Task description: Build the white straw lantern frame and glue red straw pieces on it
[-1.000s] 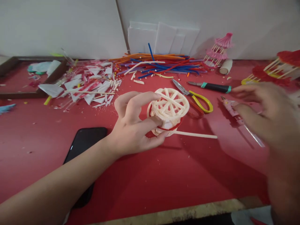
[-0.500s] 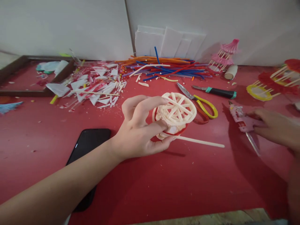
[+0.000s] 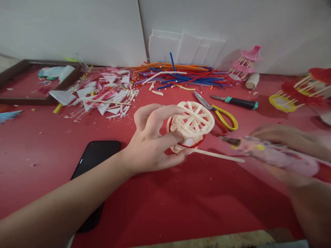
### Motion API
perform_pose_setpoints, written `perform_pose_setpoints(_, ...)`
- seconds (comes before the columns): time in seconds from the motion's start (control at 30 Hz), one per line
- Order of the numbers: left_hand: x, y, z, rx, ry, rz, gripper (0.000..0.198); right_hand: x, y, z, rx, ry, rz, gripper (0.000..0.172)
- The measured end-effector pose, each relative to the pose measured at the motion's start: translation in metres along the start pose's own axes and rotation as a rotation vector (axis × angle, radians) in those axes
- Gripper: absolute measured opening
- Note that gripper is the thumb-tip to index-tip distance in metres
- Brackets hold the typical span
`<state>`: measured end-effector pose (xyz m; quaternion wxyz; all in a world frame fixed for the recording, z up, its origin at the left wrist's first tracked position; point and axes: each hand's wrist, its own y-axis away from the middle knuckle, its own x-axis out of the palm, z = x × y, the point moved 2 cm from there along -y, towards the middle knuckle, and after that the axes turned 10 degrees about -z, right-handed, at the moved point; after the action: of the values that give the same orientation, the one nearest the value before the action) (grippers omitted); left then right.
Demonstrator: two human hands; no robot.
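My left hand (image 3: 152,141) is closed around a small cream wheel-shaped model (image 3: 192,124) made of straw pieces, with red rings round it. A long cream straw (image 3: 219,155) lies just under it on the red table (image 3: 181,203). My right hand (image 3: 287,143) is blurred by motion and grips a pink glue gun (image 3: 269,153), its dark nozzle pointing left toward the model, a short way from it.
Yellow-handled scissors (image 3: 219,115) and a black craft knife (image 3: 239,102) lie behind the model. A pile of coloured straws (image 3: 178,75) and cut wrappers (image 3: 100,93) sit farther back. A black phone (image 3: 94,162) lies under my left forearm. Finished straw models (image 3: 302,93) stand at the right.
My right hand reached to the pink glue gun on the table, took hold of it, and has swung it left toward the model. My left hand kept holding the model still.
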<state>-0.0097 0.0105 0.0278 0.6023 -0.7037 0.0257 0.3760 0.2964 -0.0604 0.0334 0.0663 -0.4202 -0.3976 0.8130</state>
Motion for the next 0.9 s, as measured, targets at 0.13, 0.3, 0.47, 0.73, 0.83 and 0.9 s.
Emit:
perform_pose_setpoints(0.13,0.0,0.001,0.0,-0.009,0.009,0.004,0.016,0.019,-0.007,0.014,-0.083,-0.171,0.144,0.02)
perform_pose_setpoints(0.3,0.001,0.0,0.0,-0.004,0.001,0.005,0.02,0.028,-0.01,0.019,-0.056,-0.202,0.181,0.018)
perform_pose_setpoints(0.47,0.0,0.0,0.0,0.001,-0.006,0.016,0.021,0.029,-0.012,0.023,-0.068,-0.139,0.178,0.013)
perform_pose_setpoints(0.73,0.002,0.001,0.0,-0.024,0.013,-0.004,0.022,0.03,-0.011,0.022,-0.068,-0.113,0.193,0.015)
perform_pose_setpoints(0.83,0.001,0.001,-0.001,-0.023,0.007,0.006,0.021,0.03,-0.011,0.023,-0.072,-0.092,0.202,0.015)
perform_pose_setpoints(0.9,0.001,0.001,0.0,-0.021,-0.003,0.016,0.022,0.029,-0.012,0.023,-0.078,-0.088,0.19,0.015)
